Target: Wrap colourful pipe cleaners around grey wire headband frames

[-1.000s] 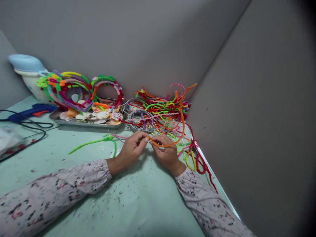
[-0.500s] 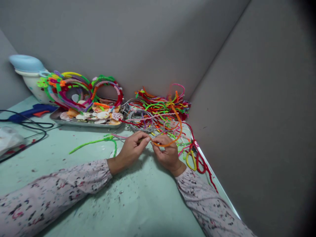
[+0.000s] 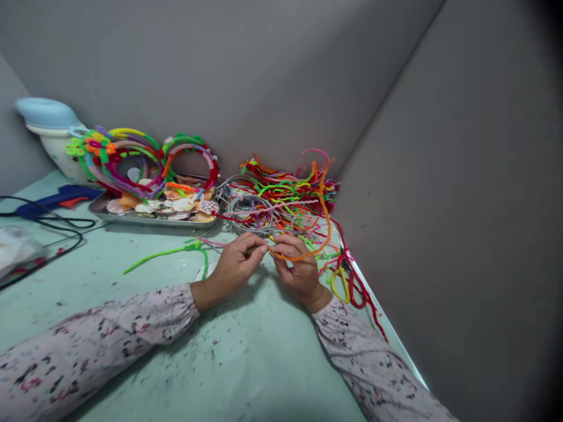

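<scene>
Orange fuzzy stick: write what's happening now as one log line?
left hand: holding orange fuzzy stick | right hand: holding it too, free end curving up | green fuzzy stick: on table

Your left hand [image 3: 235, 261] covers one end of the orange pipe cleaner [image 3: 326, 223], and the detail where you pinch it is too small to make out. The view's left edge crops the white plastic bag [image 3: 20, 252] and the black cable [image 3: 81, 237]; the bottom edge cuts your right sleeve [image 3: 365, 357]. You can't make out the blades of the scissors [image 3: 351, 288]. Shells [image 3: 183, 205] hide most of the tray's [image 3: 145, 221] floor.
</scene>
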A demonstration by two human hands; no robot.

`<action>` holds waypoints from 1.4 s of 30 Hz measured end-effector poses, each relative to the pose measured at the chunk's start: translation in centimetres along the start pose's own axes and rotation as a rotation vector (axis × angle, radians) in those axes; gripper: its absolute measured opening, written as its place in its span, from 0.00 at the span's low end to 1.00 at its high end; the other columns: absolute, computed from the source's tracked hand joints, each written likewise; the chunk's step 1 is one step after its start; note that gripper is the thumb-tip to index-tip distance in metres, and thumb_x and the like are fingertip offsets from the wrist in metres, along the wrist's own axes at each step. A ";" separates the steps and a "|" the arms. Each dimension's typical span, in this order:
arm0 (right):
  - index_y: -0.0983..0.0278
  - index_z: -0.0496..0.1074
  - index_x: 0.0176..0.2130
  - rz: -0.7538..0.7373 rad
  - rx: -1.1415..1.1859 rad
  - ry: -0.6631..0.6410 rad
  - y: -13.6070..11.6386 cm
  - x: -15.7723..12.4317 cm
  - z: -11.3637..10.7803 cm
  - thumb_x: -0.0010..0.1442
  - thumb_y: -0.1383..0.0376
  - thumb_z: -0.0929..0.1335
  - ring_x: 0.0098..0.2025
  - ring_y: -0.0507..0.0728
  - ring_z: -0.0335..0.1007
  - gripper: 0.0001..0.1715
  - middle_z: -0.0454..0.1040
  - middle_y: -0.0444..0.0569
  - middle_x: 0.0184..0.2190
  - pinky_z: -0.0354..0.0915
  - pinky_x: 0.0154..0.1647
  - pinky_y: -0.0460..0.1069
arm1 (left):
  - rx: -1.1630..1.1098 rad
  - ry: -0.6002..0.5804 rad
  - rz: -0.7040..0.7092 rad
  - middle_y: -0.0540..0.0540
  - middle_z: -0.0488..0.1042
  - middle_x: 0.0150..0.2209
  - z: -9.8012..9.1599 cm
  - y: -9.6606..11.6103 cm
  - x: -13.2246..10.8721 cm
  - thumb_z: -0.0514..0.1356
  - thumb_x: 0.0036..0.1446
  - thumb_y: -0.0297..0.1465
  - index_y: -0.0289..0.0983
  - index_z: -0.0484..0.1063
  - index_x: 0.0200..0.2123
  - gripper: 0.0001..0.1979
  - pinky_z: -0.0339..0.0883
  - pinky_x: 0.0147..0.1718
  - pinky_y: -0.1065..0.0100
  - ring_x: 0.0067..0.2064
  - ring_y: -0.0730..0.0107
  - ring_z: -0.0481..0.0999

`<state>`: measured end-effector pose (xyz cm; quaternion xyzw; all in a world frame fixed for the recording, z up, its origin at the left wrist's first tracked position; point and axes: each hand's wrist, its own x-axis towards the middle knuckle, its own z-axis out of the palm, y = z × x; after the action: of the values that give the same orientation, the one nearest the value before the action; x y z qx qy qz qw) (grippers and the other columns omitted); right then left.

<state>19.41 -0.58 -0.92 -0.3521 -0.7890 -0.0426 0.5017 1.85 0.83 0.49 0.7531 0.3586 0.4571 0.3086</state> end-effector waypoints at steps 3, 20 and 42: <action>0.60 0.71 0.43 0.013 0.028 -0.021 0.0 0.0 0.1 0.62 0.69 0.65 0.46 0.56 0.73 0.09 0.75 0.50 0.43 0.71 0.48 0.54 | 0.013 -0.003 0.014 0.48 0.70 0.31 0.1 -0.1 0.0 0.54 0.62 0.32 0.36 0.73 0.34 0.09 0.62 0.36 0.68 0.35 0.69 0.69; 0.63 0.72 0.34 0.342 0.255 -0.054 -0.4 0.0 0.6 0.61 0.64 0.66 0.32 0.54 0.72 0.06 0.73 0.48 0.31 0.70 0.31 0.48 | 0.097 -0.057 0.082 0.48 0.69 0.31 -0.2 -0.3 0.0 0.54 0.61 0.28 0.36 0.74 0.35 0.08 0.61 0.35 0.68 0.35 0.70 0.68; 0.63 0.67 0.32 0.647 0.410 -0.198 -1.3 0.8 0.0 0.61 0.61 0.67 0.23 0.51 0.70 0.08 0.70 0.42 0.23 0.64 0.25 0.46 | 0.163 -0.056 0.069 0.49 0.69 0.32 0.1 -0.6 -0.3 0.56 0.58 0.27 0.35 0.71 0.32 0.04 0.61 0.32 0.69 0.34 0.71 0.69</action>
<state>18.41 -1.18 0.12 -0.4775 -0.6740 0.3103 0.4705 1.67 0.93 -0.13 0.8001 0.3597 0.4157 0.2400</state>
